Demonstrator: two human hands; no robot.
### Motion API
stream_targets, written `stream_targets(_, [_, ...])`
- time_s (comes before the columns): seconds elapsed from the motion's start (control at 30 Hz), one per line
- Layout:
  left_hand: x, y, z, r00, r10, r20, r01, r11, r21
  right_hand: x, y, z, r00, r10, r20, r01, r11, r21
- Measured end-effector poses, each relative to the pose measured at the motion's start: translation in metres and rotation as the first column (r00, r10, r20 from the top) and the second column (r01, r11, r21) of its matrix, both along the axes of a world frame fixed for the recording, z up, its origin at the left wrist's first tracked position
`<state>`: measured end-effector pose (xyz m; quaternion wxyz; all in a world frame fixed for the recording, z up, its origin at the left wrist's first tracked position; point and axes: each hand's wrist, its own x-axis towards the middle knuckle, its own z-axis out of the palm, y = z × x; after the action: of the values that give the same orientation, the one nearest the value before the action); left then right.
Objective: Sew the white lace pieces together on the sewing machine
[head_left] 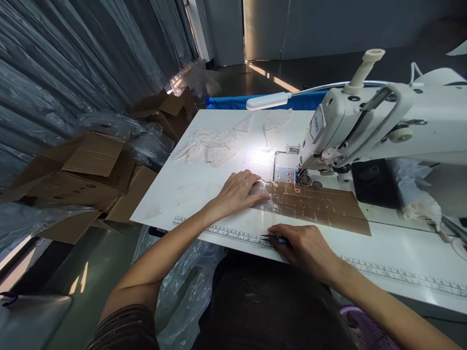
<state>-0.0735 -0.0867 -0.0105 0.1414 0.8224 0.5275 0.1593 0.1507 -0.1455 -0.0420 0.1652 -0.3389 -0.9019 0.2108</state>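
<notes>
A brown strip that looks like taped cardboard [324, 206] lies along the table in front of the sewing machine [339, 121], beside its needle area. My left hand [239, 189] rests palm down at the left end of this strip, fingers stretched out and thumb apart, over a shiny clear part. Close to the table's front edge, my right hand [310, 245] is closed around small thread snips [279, 238], whose dark points face left above the printed ruler. Pieces of white lace [215, 146] lie spread out behind my left hand, and another lace piece [275, 126] lies farther back.
A lit lamp [268, 101] on a bendable neck hangs over the white table [175, 189]. A printed ruler [233, 234] runs along the front edge. Open cardboard boxes [91, 165] and clear plastic stand at the left. A dark pad [375, 182] lies under the machine's arm.
</notes>
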Motion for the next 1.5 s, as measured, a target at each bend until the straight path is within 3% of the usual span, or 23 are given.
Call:
stream_targets(0.13, [0.006, -0.007, -0.003, 0.999, -0.025, 0.047, 0.028, 0.996, -0.084, 0.015, -0.010, 0.005, 0.999, 0.037, -0.039, -0.044, 0.983, -0.180])
stream_targets(0.27, [0.004, -0.023, 0.001, 0.961, -0.047, 0.271, 0.086, 0.988, -0.132, 0.023, 0.000, 0.013, 0.995, -0.048, -0.084, 0.015, 0.935, -0.354])
stream_targets(0.33, [0.001, -0.031, 0.003, 0.909, 0.028, 0.415, 0.081, 0.967, -0.241, 0.021, 0.010, 0.017, 0.986, -0.128, -0.106, 0.072, 0.903, -0.424])
stream_targets(0.43, [-0.002, -0.041, 0.004, 0.807, 0.241, 0.539, 0.025, 0.898, -0.440, 0.010, 0.025, 0.022, 0.964, -0.230, -0.136, 0.122, 0.831, -0.542])
stream_targets(0.53, [-0.004, -0.046, 0.003, 0.658, 0.389, 0.644, 0.037, 0.838, -0.544, -0.005, 0.035, 0.025, 0.940, -0.316, -0.132, 0.169, 0.765, -0.622])
stream_targets(0.6, [-0.005, -0.047, 0.003, 0.576, 0.428, 0.697, 0.080, 0.819, -0.568, -0.015, 0.038, 0.026, 0.939, -0.326, -0.111, 0.192, 0.763, -0.617])
stream_targets(0.67, [-0.006, -0.046, 0.004, 0.541, 0.448, 0.711, 0.092, 0.810, -0.580, -0.023, 0.040, 0.026, 0.948, -0.304, -0.093, 0.193, 0.784, -0.590])
stream_targets(0.9, [-0.010, -0.044, 0.004, 0.526, 0.480, 0.702, 0.079, 0.794, -0.602, -0.036, 0.045, 0.021, 0.954, -0.265, -0.139, 0.144, 0.815, -0.561])
stream_targets(1.17, [-0.011, -0.041, -0.003, 0.458, 0.488, 0.743, 0.085, 0.808, -0.583, -0.046, 0.043, 0.020, 0.933, -0.319, -0.166, 0.185, 0.823, -0.537])
stream_targets(1.5, [-0.007, -0.041, 0.001, 0.429, 0.516, 0.741, 0.055, 0.804, -0.591, -0.052, 0.038, 0.018, 0.922, -0.358, -0.146, 0.243, 0.830, -0.503])
